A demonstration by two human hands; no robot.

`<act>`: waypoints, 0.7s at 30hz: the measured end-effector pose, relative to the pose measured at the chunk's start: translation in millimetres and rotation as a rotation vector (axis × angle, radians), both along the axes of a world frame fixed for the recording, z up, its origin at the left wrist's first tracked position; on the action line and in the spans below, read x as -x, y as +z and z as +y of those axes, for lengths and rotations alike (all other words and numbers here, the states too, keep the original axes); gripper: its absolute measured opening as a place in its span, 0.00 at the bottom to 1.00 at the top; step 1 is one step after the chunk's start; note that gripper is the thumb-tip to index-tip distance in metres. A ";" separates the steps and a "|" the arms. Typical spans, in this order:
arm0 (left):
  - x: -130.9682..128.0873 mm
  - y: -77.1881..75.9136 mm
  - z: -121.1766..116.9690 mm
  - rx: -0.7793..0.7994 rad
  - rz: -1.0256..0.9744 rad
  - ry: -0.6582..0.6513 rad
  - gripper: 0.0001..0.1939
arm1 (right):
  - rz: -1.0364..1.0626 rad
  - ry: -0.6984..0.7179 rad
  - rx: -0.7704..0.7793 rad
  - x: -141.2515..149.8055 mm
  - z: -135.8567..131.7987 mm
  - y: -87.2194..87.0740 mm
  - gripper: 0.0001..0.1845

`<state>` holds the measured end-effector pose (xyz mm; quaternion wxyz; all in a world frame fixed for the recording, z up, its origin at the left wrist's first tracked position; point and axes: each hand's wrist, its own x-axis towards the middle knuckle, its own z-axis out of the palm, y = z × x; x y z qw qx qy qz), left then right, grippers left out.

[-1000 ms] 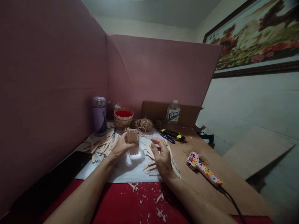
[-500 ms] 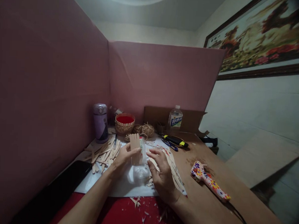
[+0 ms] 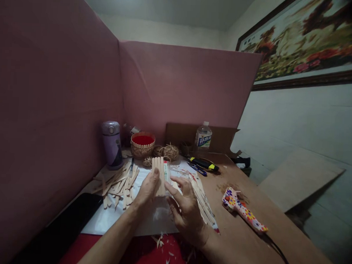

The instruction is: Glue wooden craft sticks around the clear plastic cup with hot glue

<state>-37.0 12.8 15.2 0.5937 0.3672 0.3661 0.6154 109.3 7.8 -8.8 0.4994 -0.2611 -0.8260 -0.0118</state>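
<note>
In the middle of the view, my left hand (image 3: 148,185) is closed around a clear plastic piece with a printed label (image 3: 166,171). Several flat wooden craft sticks (image 3: 159,166) stand side by side along its face, under my left thumb. My right hand (image 3: 187,206) is at its right side, fingers apart and slightly bent, the index fingertip at the edge of the sticks. Whether that fingertip presses on them is hard to tell. Left of my hands, loose craft sticks (image 3: 122,184) lie piled on a white sheet (image 3: 96,222).
A flower-patterned glue gun (image 3: 244,211) with a cord lies right. Behind are a utility knife (image 3: 203,163), blue pen (image 3: 197,169), bottle (image 3: 203,137), twine (image 3: 169,151), stick-covered bowl (image 3: 142,150) and purple flask (image 3: 111,146). A black phone-like object (image 3: 85,206) is left.
The held piece with sticks now shows more of its length, my left thumb lying across the sticks. My right hand has come closer, its index finger reaching the sticks' edge. The view has shifted slightly.
</note>
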 end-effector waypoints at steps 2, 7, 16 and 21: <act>-0.3 -2.7 0.8 -0.016 -0.026 0.027 0.32 | 0.000 -0.001 0.005 0.2 -1.5 -0.1 0.26; -1.7 2.2 -4.0 0.029 -0.191 0.003 0.29 | 0.017 0.006 0.032 0.3 -3.2 -1.0 0.26; -5.5 11.4 -9.4 0.106 -0.298 -0.035 0.25 | 0.124 0.035 0.091 0.2 -0.6 -1.8 0.27; -7.2 9.8 -13.3 0.150 -0.370 -0.127 0.27 | 0.180 0.028 0.121 1.0 -1.9 -2.8 0.28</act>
